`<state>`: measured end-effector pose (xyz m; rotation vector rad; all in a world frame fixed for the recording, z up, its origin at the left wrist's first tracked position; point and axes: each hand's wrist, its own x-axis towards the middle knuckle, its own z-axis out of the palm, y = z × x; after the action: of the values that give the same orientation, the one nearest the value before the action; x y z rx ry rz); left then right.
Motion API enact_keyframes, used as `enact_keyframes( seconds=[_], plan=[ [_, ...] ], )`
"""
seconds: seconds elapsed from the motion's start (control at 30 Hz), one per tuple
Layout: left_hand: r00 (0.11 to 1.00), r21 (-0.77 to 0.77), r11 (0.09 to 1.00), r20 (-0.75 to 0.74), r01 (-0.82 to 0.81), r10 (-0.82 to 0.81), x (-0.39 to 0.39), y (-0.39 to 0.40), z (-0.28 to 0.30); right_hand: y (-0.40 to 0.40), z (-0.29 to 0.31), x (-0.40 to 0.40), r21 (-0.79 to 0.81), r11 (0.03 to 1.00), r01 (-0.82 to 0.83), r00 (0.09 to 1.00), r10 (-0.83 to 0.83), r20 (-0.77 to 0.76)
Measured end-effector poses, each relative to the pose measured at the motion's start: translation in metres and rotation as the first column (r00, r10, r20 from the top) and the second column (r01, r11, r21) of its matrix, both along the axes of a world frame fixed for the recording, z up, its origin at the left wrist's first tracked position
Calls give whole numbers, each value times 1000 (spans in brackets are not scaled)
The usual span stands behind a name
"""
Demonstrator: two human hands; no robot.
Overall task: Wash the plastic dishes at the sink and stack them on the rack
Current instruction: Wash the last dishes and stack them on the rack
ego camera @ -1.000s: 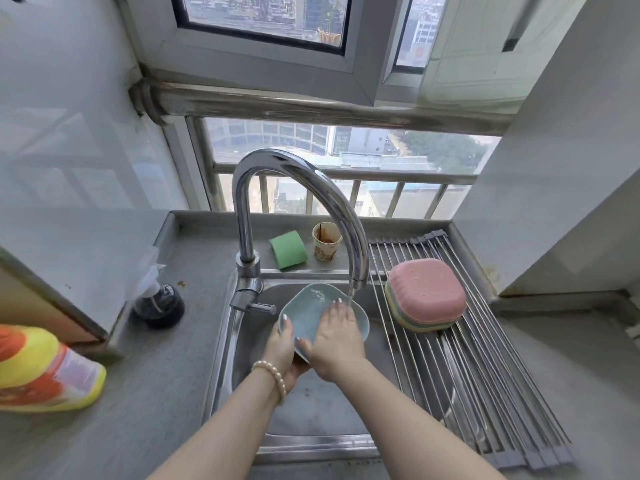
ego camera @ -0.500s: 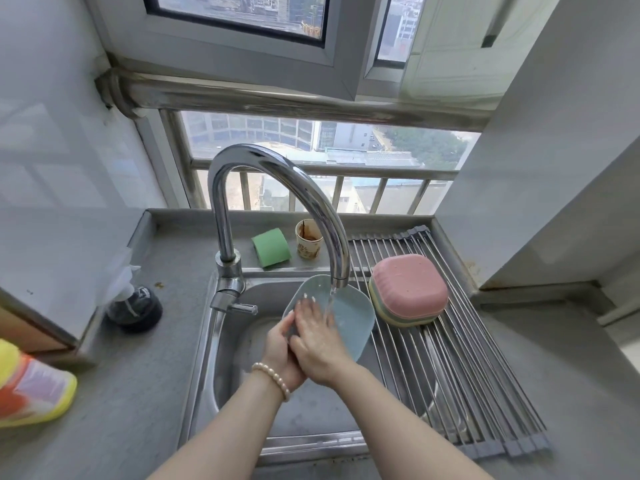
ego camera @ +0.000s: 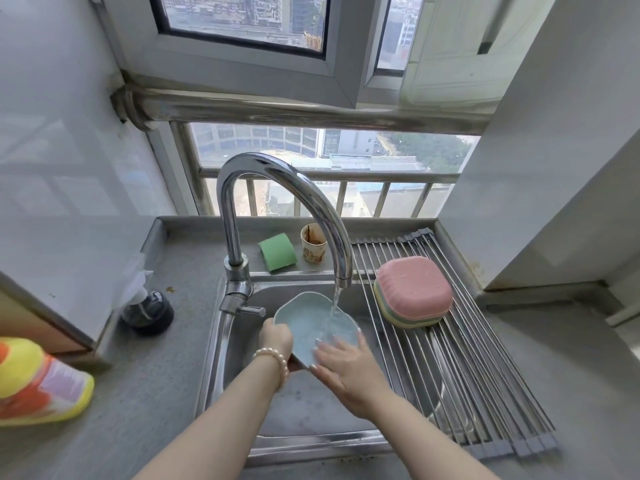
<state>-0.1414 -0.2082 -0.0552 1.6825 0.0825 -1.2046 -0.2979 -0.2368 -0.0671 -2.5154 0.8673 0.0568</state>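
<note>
Mid-task — left hand (ego camera: 276,336) gripped the blue dish (ego camera: 313,327) by its rim under the running faucet (ego camera: 277,209) over the sink (ego camera: 221,341); right hand (ego camera: 346,367), fingers flat, rubbed it. Washed dishes (ego camera: 414,292) sat stacked upside down on the rack (ego camera: 485,393) — blue one left to rack.

Two bare forearms come up from the near edge, with no sleeves showing on either. The left hand (ego camera: 276,336) has a bracelet (ego camera: 273,365) of round, pale pearl-like beads strung in a single row around the wrist. The right hand (ego camera: 346,367) wears nothing at the wrist. Its fingers (ego camera: 325,344) end in long nails with a pale, glossy finish. No rings or watch can be made out on either hand.
</note>
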Motion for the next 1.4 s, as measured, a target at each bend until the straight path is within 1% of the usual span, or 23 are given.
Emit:
enact_keyframes(
  seconds=[0.07,0.1,0.13,0.17,0.2,0.23,0.27,0.3,0.37,0.43,0.5,0.57,0.63,0.73,0.9,0.97,1.03,1.07,1.2,1.23,1.3,1.33,1.4],
  plan=[
    [999,25,999,-36,38,-37,-4,5,2,-7,4,-4,-47,998,53,998,-54,-33],
    [996,31,998,-81,49,-46,-6,7,3,-11,3,-6,-16,995,96,995,-96,-3],
    [992,42,997,-116,57,-52,-7,9,3,-13,8,-5,66,981,182,980,-187,76],
    [987,50,997,-151,66,-58,-7,12,2,-16,11,-5,226,929,293,920,-338,199],
    [981,51,996,-183,77,-67,-7,14,1,-20,14,-6,355,851,388,820,-494,288],
    [973,44,995,-218,86,-75,-6,16,-2,-25,17,-7,432,794,428,733,-584,348],
    [966,28,995,-245,93,-83,-5,19,-5,-28,23,-6,406,782,474,700,-614,366],
    [963,6,996,-258,88,-84,-5,21,-7,-34,28,-6,381,787,486,724,-606,329],
    [974,-18,997,-214,71,-73,-6,22,-13,-44,35,-3,407,778,478,814,-567,128],
    [989,-23,998,-134,64,-66,-7,22,-12,-50,37,3,563,660,497,839,-532,-117],
    [996,-32,997,-57,63,-65,-6,22,-5,-50,39,9,647,568,508,829,-526,-190],
    [994,-42,994,-11,104,-104,-3,24,7,-50,38,14,578,597,557,808,-551,-209],
    [984,-36,984,38,177,-176,1,27,24,-47,31,18,513,646,565,820,-509,-262],
    [960,-9,965,107,262,-259,13,33,42,-36,22,29,454,675,581,813,-465,-350],
    [920,35,921,57,387,-388,17,37,56,-32,27,50,165,804,572,797,-497,-344],
    [932,14,932,29,362,-362,15,36,51,-39,27,53,169,816,553,816,-490,-308],
    [953,-3,954,-39,300,-300,18,33,38,-48,27,50,214,834,509,847,-442,-296],
    [961,-7,961,-35,275,-275,19,32,29,-53,28,47,207,853,479,862,-413,-292],
    [971,5,985,168,170,-169,10,23,-12,-70,45,42,102,924,368,918,-345,-194],
    [974,-1,989,178,145,-143,5,19,-23,-71,49,41,94,928,360,926,-342,-161],
    [988,-29,997,133,78,-74,-9,9,-34,-71,56,36,59,921,386,920,-379,-101],
    [994,-53,998,104,43,-37,-13,1,-54,-70,58,33,44,904,426,905,-424,-42],
    [999,-106,994,37,41,-37,-31,-12,-67,-67,62,25,56,847,528,837,-530,137]
  ],
)
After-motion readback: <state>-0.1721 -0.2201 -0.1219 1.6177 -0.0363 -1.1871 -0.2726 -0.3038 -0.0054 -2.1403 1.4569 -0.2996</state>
